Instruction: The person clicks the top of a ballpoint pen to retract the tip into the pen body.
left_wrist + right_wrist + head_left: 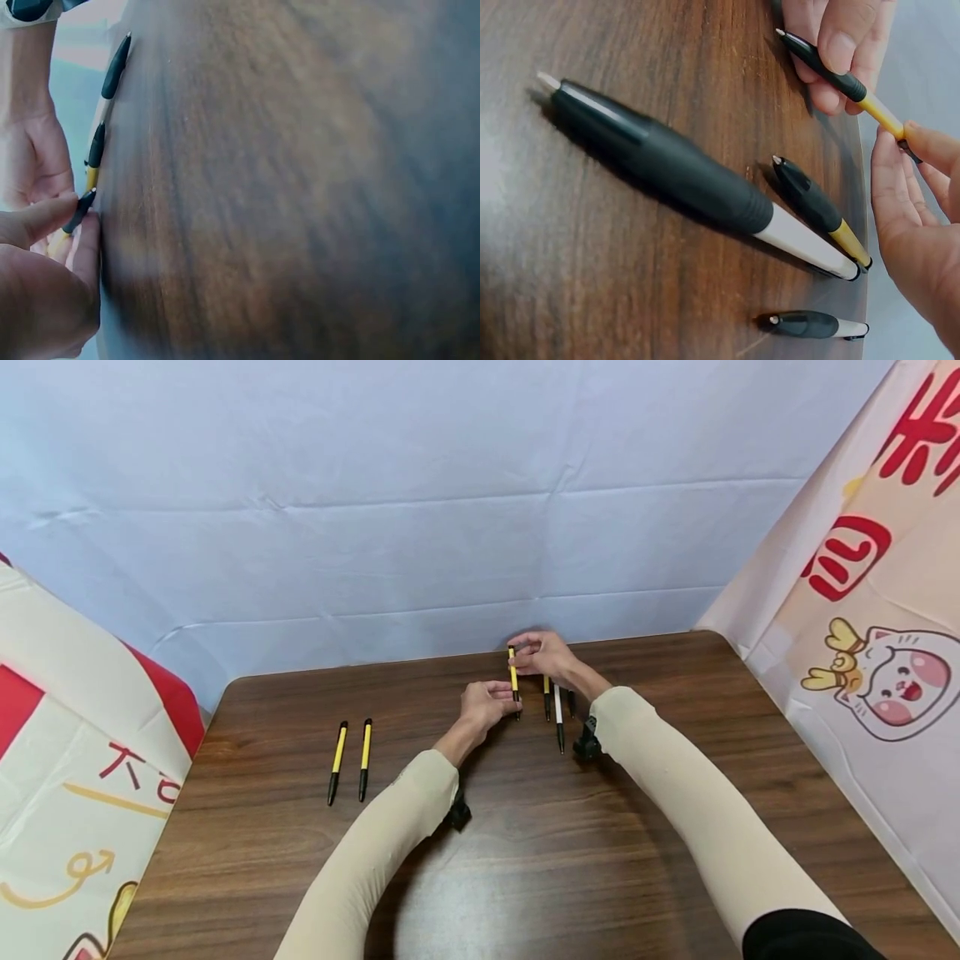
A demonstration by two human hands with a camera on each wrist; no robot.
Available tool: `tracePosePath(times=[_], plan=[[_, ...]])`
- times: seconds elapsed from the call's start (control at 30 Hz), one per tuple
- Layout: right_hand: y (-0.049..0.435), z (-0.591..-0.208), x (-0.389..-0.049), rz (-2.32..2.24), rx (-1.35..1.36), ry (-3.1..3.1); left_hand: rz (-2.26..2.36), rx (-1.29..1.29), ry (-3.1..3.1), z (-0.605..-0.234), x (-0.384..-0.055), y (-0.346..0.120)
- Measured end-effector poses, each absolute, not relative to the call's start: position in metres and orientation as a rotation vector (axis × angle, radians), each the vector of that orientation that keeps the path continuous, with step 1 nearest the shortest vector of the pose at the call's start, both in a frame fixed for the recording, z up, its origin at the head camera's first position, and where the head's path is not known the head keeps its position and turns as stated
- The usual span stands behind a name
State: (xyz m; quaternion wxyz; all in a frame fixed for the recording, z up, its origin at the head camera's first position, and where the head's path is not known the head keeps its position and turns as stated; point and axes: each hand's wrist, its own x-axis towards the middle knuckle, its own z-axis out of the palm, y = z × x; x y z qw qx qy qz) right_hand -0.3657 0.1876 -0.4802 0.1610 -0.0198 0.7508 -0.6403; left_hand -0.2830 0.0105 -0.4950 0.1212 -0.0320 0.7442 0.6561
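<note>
A yellow ballpoint pen with a black grip (881,115) is held by both hands near the table's far edge. My left hand (483,703) pinches its black grip between thumb and fingers, close to the tip. At the other end, the fingers of my right hand (546,656) pinch the yellow barrel near the cap. Beside the right hand lie a white pen with a black grip (705,187), another yellow pen (810,196) and a second white pen (810,325), tips toward the person. In the head view the right hand partly hides these pens.
Two yellow pens, one (338,763) tilted and one (365,760) nearly upright in view, lie apart on the left of the brown wooden table (570,877). A pale cloth (375,527) hangs behind the far edge. Printed cloths (892,635) flank both sides.
</note>
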Motion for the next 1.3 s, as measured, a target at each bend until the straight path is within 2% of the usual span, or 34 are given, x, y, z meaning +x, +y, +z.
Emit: tracePosePath(times=[0.73, 1.3], plan=[[0.185, -0.476, -0.359, -1.904, -0.102, 2.062, 2.030, -0.140, 1.842, -0.483, -0.287, 0.001], [0.185, -0.474, -0.357, -1.979, -0.012, 1.956, 2.044, -0.161, 1.771, -0.478, -0.290, -0.003]])
